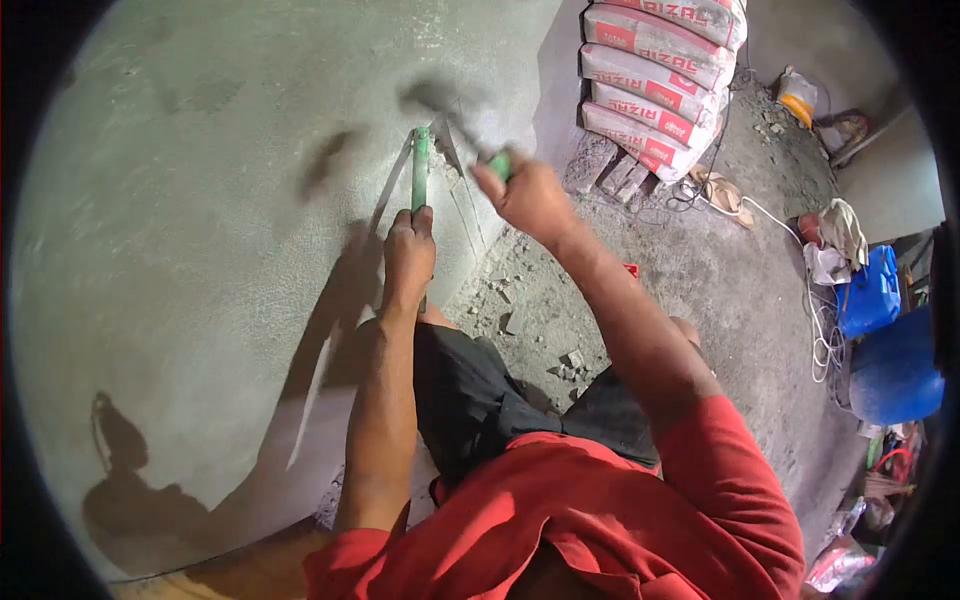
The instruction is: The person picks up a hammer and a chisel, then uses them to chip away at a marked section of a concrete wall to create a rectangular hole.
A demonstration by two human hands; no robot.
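Head view showed the left hand (408,255) closed around a green bar (420,175), which ran up along the wall (210,190), its top near the chipped, cracked edge (452,165) where the wall turned. A short length of the bar poked out below the fist. The right hand (535,202) was curled tight about the green handle of a hammer (436,96), whose blurred head was just above the bar's top; whether the two touched could not be told. Loose rubble (573,364) lay on the floor (740,320) along the foot of the wall and between the person's knees. Beyond the right hand, stacked bags (655,85) bounded the room for moving on the far side, with blocks (625,178) under them. Open floor stretched to the right of the right forearm, crossed by a white cord (775,218) and edged by blue containers (895,370) and a cloth (843,233). On the left, the wall stood close beside the left forearm, leaving little side room there.
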